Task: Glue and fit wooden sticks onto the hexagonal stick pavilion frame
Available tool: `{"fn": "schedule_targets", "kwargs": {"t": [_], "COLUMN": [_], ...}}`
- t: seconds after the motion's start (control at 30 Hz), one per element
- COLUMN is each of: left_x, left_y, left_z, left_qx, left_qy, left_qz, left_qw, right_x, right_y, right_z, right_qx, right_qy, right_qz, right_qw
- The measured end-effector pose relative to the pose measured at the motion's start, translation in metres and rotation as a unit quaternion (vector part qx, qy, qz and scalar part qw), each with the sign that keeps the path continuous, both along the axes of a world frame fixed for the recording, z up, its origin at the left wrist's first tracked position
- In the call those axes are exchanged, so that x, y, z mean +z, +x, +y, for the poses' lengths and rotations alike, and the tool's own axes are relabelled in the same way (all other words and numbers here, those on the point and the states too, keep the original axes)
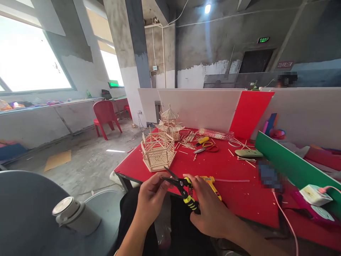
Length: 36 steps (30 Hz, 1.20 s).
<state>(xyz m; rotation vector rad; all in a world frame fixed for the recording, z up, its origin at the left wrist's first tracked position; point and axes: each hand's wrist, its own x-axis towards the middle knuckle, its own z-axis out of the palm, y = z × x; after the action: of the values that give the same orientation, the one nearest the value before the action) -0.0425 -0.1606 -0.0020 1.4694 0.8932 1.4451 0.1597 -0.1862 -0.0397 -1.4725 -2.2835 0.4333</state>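
My right hand [210, 204] is wrapped round the black and yellow handles of a pair of pruning shears [185, 193], whose dark blades are apart and point left. My left hand [153, 197] is closed in a pinch right at the blade tips; whatever its fingers hold is hidden or too small to make out. Just beyond the blades, at the table's left edge, stands an open hexagonal frame [158, 153] built of thin wooden sticks. Behind it rises a stick pagoda model [170, 122] with tiered roofs. A yellow glue gun [211, 185] lies close beyond my right hand.
The red table [234, 199] carries loose sticks [188, 140], red-handled scissors [205, 147], a yellow-handled tool [203, 141] and an olive case [249, 153]. A green board [295, 160] and a plugged-in charger [315, 195] are at right. A white lidded container [77, 215] stands at lower left.
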Motion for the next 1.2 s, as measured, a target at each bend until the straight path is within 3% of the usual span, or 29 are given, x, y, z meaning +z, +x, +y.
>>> {"fn": "schedule_targets", "kwargs": {"t": [0.27, 0.43, 0.6, 0.93, 1.2], "left_x": [0.009, 0.012, 0.011, -0.001, 0.01], "left_y": [0.0, -0.002, -0.002, -0.004, 0.015], "left_z": [-0.012, -0.021, -0.027, -0.041, -0.033], "left_qx": [0.031, 0.116, 0.16, 0.146, 0.087], "left_qy": [0.06, 0.143, 0.201, 0.212, 0.147], "left_qz": [0.082, 0.198, 0.226, 0.186, 0.167], "left_qw": [0.994, 0.963, 0.94, 0.948, 0.971], "right_x": [0.004, 0.007, 0.017, 0.016, 0.009], "right_y": [-0.004, -0.007, -0.008, -0.01, -0.009], "right_z": [-0.012, -0.017, -0.021, -0.033, -0.043], "right_qx": [-0.006, 0.016, 0.031, 0.023, -0.03], "right_qy": [0.012, 0.012, -0.006, 0.005, 0.011], "right_qz": [-0.038, -0.034, -0.016, 0.008, 0.026], "right_qw": [0.999, 0.999, 0.999, 1.0, 0.999]}}
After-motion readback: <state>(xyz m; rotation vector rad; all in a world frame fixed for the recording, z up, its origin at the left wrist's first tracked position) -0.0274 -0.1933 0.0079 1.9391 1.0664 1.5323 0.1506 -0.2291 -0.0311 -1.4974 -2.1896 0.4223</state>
